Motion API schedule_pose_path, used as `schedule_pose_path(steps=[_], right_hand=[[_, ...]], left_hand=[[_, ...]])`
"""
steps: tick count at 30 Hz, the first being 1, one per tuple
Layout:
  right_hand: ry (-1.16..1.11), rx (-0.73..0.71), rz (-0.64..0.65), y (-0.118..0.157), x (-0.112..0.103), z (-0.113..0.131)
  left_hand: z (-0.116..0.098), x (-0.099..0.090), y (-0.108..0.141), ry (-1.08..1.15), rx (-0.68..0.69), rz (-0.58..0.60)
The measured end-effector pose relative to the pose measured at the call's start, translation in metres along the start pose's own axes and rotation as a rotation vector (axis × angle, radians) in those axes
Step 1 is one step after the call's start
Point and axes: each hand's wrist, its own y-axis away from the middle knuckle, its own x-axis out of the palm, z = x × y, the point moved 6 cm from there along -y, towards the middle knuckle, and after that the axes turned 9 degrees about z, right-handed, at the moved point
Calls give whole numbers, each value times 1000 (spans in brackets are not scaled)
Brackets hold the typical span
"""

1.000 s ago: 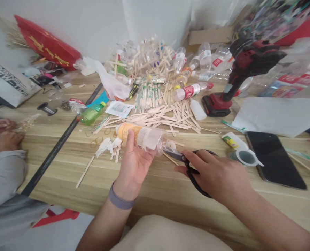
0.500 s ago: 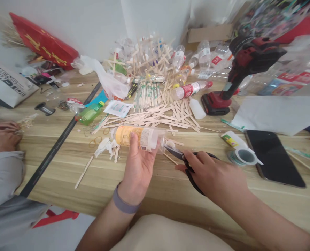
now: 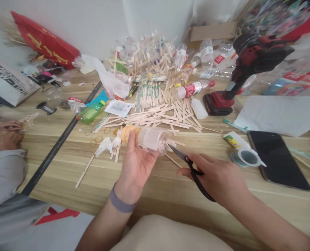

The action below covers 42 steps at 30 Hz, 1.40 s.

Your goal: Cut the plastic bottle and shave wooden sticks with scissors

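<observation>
A clear plastic bottle (image 3: pixel 149 138) with an orange and white label lies sideways in my left hand (image 3: pixel 137 164), thumb across the label and fingers underneath. Its base faces right. My right hand (image 3: pixel 217 174) is closed around the black handles of a pair of scissors (image 3: pixel 182 155). The blade tips point up-left and meet the bottle's base end; whether they pierce the plastic I cannot tell. Under the bottle's left end lie a crumpled white tissue (image 3: pixel 105 145) and a few wooden sticks (image 3: pixel 115 153).
A heap of wooden sticks (image 3: pixel 155 116) spreads behind the bottle. A red cordless drill (image 3: pixel 220 103) stands back right, near a black phone (image 3: pixel 279 160) and a tape roll (image 3: pixel 247 157). A green bottle (image 3: pixel 92 113) lies left. Another person's hands (image 3: pixel 7 136) work at far left.
The bottle has shifted slightly right and turned, showing more of its base. The scissors have swung to a steeper tilt, handles lower, and their blades look closer together.
</observation>
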Motion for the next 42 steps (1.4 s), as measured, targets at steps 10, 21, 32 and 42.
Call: schedule_pose_path(steps=[10, 21, 32, 42], right_hand=[[43, -15, 42, -1, -9, -2], [228, -1, 56, 2, -13, 2], [352, -63, 26, 3, -26, 9], [379, -134, 43, 17, -24, 7]], left_hand=[[5, 3, 2, 25, -36, 10], [4, -1, 2, 5, -10, 26], [11, -5, 8, 2, 22, -1], [23, -2, 19, -2, -50, -37]])
